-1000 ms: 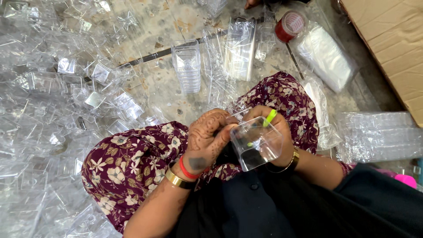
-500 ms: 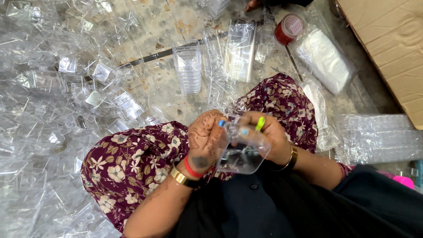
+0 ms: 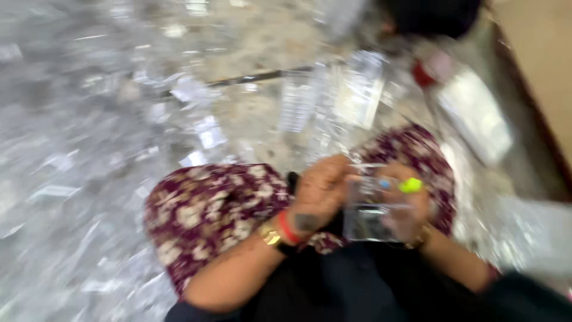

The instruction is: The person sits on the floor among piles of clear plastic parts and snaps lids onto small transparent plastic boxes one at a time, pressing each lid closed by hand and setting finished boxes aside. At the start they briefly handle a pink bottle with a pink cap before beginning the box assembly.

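The floor [image 3: 89,197] is the largest thing in view, strewn with clear plastic pieces [image 3: 202,134] that smear into grey streaks because the whole picture is blurred. A cardboard box [image 3: 536,71] fills the upper right corner. Below it lies a white packet [image 3: 476,119], and beside that a red-capped jar [image 3: 426,68], too soft to make out properly. Stacks of clear containers [image 3: 357,89] stand near the middle of the floor.

The person sits with floral cloth [image 3: 208,220] over the knees. Over the lap, both hands close around a small clear plastic box [image 3: 372,209]. The left hand [image 3: 322,191] grips its left side with fingers curled. The right hand [image 3: 411,203] holds the right side from behind, with a bright green fingertip [image 3: 411,185] on the upper edge. A gold bangle [image 3: 271,235] and a red band [image 3: 289,226] sit on the left wrist.

The box looks thin and very light, likely springy rather than stiff, and smooth enough to slip. It would probably dent or crack under a hard squeeze. The rims and corners seem the safest places to hold it, with fingertips only.

Whether the box is open or snapped shut cannot be told. Its lower part is dark against the black clothing [image 3: 357,286]. The thumbs are hidden or blurred. A dark shape at the top edge is cut off.
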Available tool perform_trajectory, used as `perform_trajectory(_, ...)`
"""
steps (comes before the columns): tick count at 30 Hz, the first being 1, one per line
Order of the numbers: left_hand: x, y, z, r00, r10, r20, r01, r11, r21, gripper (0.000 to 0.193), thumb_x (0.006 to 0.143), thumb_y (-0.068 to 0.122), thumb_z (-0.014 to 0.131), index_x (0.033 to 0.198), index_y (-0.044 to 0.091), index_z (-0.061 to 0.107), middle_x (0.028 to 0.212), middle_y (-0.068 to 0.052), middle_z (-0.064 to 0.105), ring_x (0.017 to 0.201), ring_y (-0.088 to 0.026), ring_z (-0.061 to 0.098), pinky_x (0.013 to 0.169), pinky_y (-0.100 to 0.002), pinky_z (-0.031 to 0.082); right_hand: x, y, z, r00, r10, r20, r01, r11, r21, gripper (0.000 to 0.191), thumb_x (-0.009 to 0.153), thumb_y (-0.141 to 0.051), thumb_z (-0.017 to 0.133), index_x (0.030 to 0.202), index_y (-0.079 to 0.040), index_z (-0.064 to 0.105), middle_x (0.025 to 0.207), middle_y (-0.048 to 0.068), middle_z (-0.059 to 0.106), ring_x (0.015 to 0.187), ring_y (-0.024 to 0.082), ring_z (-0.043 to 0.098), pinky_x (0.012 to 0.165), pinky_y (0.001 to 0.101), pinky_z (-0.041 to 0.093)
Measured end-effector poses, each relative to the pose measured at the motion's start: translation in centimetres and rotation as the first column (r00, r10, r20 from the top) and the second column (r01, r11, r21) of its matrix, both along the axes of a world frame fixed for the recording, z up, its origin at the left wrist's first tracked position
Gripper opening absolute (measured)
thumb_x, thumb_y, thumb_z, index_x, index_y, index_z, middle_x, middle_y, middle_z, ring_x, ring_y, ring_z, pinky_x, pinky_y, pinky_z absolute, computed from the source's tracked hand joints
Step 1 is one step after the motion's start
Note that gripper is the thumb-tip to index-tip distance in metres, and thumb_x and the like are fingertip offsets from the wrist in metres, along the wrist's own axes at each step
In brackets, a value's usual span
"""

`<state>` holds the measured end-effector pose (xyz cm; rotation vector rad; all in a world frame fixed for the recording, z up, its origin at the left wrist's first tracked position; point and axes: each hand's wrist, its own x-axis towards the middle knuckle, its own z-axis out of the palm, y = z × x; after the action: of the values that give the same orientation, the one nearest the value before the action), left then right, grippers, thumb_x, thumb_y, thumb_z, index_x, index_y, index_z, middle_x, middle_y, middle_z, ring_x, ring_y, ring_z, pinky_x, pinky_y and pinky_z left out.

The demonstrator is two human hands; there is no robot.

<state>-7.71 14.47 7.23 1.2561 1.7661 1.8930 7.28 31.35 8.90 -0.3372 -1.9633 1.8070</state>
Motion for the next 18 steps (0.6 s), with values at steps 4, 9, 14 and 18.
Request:
perform_trajectory(4,1.1,4.0,-2.3,0.983,0.105,-0.151,-0.087,0.988,0.127,0.034,0.106,0.029,0.054,0.129,0.005,0.059,0.123,-0.017,0.062,0.116,-0.035,0.062,0.105,-0.044,0.052,-0.5,2.8,-0.2,0.996,-0.087,0.011,0.088,0.99,-0.11,0.018,0.108,-0.019,0.061,0.104,-0.001,0.064,0.091,0.006,0.064,0.079,0.01,0.058,0.07,0.0262,0.048)
perform_trajectory(9,-1.8,10.6,-6.9,0.93,-0.101,0.352,0.083,0.994,0.065,0.042,0.108,0.038,0.056,0.134,0.007,0.063,0.105,-0.008,0.077,0.087,-0.015,0.076,0.087,-0.034,0.061,-5.6,4.3,-0.5,0.999,0.021,0.025,-0.015,0.974,-0.227,0.019,0.108,-0.02,0.06,0.104,-0.002,0.063,0.091,0.006,0.064,0.077,0.01,0.056,0.069,0.0257,0.047)
perform_trajectory(14,-3.3,13.4,-10.0,0.9,-0.252,0.356,0.112,0.922,0.37,0.033,0.115,0.036,0.061,0.134,0.009,0.063,0.117,-0.006,0.072,0.105,-0.016,0.066,0.092,-0.033,0.054,-9.5,2.7,-2.0,0.993,0.1,0.061,-0.08,0.957,-0.28,0.02,0.109,-0.021,0.059,0.104,-0.002,0.063,0.09,0.006,0.064,0.075,0.01,0.055,0.067,0.0253,0.045)
perform_trajectory(18,-3.5,13.3,-9.5,0.94,-0.154,0.303,0.069,0.959,0.273,0.036,0.113,0.037,0.059,0.14,0.013,0.062,0.123,-0.003,0.075,0.112,-0.016,0.071,0.097,-0.032,0.059,-9.2,3.9,-1.6,0.991,0.112,0.073,-0.088,0.957,-0.278,0.02,0.109,-0.022,0.058,0.104,-0.003,0.062,0.089,0.006,0.064,0.073,0.01,0.053,0.066,0.0249,0.044)
